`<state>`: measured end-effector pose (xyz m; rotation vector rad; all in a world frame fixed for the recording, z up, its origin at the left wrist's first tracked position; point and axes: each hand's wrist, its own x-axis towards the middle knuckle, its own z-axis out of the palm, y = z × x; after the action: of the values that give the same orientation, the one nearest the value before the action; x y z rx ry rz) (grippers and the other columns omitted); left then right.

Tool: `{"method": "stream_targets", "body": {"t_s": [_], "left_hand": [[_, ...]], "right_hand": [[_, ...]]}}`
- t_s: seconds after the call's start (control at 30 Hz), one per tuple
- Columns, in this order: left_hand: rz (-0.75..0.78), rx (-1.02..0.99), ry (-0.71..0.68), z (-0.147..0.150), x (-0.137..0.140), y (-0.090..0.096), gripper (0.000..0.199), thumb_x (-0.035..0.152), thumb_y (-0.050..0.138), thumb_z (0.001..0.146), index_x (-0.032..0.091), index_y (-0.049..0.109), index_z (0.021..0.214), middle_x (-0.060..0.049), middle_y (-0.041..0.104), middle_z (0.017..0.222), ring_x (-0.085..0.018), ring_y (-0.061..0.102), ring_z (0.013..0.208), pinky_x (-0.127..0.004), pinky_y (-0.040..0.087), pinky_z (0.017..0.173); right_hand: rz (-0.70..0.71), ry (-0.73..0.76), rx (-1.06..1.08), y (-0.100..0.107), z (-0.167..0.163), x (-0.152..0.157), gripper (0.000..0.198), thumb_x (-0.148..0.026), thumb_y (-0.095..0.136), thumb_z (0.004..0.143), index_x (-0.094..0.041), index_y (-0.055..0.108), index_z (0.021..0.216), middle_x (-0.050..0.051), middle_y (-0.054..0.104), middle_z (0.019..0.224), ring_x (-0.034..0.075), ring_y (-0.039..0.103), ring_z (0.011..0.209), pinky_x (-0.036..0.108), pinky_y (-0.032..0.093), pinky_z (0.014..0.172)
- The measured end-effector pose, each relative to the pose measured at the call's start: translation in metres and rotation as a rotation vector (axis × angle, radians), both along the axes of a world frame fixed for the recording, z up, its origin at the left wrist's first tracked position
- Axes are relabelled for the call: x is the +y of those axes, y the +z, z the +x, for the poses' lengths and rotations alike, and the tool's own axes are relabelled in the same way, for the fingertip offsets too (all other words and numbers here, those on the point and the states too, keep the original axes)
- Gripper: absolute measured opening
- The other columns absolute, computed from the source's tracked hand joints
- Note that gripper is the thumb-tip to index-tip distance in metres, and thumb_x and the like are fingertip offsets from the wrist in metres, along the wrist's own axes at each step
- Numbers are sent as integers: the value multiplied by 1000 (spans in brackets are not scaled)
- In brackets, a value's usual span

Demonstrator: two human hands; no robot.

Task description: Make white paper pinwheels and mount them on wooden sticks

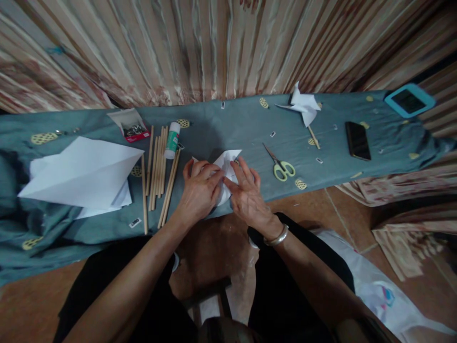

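A folded piece of white paper (226, 161) with pointed corners lies on the cloth in front of me, partly covered by my fingers. My left hand (200, 189) grips its left side, fingers bent over the folds. From the other side my right hand (247, 193), with a silver bangle at the wrist, presses thumb and fingers onto the same paper. Both thumbs come close together near its middle. To the left are several wooden sticks (156, 166) and a glue stick (172, 140). Scissors (280, 164) with pale green handles lie apart on the right.
A stack of white paper sheets (82, 171) and an open red box (134, 127) of small metal pieces are at the left. A white paper pinwheel (304, 105) on a stick, a black phone (357, 140) and a blue-framed device (410, 100) lie right. Curtains (200, 52) hang behind.
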<state>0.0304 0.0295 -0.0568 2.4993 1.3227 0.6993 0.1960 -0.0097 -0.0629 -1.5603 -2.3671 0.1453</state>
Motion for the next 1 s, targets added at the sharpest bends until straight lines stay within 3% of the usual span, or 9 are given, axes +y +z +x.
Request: {"method": "stream_targets", "body": {"t_s": [0.27, 0.6, 0.7, 0.9, 1.0], "left_hand": [[5, -104, 154, -32, 3, 2, 37, 25, 41, 90, 19, 59, 122, -9, 60, 116, -26, 50, 110, -45, 40, 98], [-94, -217, 138, -41, -23, -2, 38, 25, 42, 89, 14, 60, 121, -13, 61, 117, -26, 53, 111, -46, 41, 101], [-278, -398, 189, -38, -26, -2, 38, 25, 50, 84, 15, 61, 119, -12, 63, 116, -26, 58, 108, -47, 41, 102], [-889, -1318, 380, -30, -32, 5, 54, 20, 71, 69, 17, 54, 120, -11, 70, 107, -26, 63, 109, -46, 43, 102], [-1046, -1488, 404, -25, -36, 14, 48, 13, 71, 68, 15, 54, 113, -12, 72, 101, -25, 65, 107, -46, 41, 103]], "right_hand": [[18, 4, 34, 2, 0, 5, 32, -14, 48, 85, -19, 60, 115, 10, 31, 153, 28, 7, 147, 50, 16, 113], [19, 60, 17, 5, -2, 0, 38, -11, 41, 86, -17, 55, 121, 13, 33, 152, 27, 6, 147, 54, 16, 112], [31, 74, 16, 4, -3, -2, 41, -10, 40, 85, -16, 53, 123, 14, 33, 151, 27, 6, 147, 54, 17, 112], [45, 60, 41, 1, 0, 1, 37, -11, 40, 86, -14, 57, 119, 17, 34, 151, 29, 11, 146, 54, 21, 110], [50, 63, 67, 1, 2, 3, 39, -11, 44, 84, -14, 59, 119, 16, 33, 152, 30, 12, 145, 55, 21, 109]]}}
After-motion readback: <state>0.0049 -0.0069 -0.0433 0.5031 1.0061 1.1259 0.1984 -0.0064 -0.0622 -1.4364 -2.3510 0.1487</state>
